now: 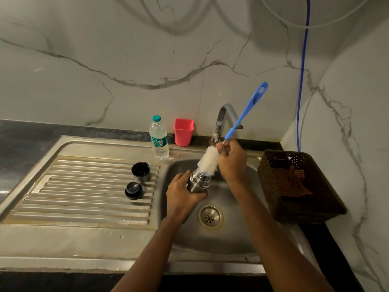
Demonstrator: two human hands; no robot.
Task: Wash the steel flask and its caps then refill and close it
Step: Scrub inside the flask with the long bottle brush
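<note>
Over sink (181, 245), left hand (182, 191) grips tilted flask (197, 181); right hand (231, 160) clasps brush (245, 113).

Dim, warm-toned indoor light, source above and out of frame. Curved looping shadows fall across the marble wall (147, 60) at top. Soft sheen on the steel drainboard (84, 186) ridges and sink basin (231, 239); no harsh glare. Wide-angle distortion: counter edge and wall lines bow toward the corners. Centre reasonably sharp; periphery softer and darker.
</note>
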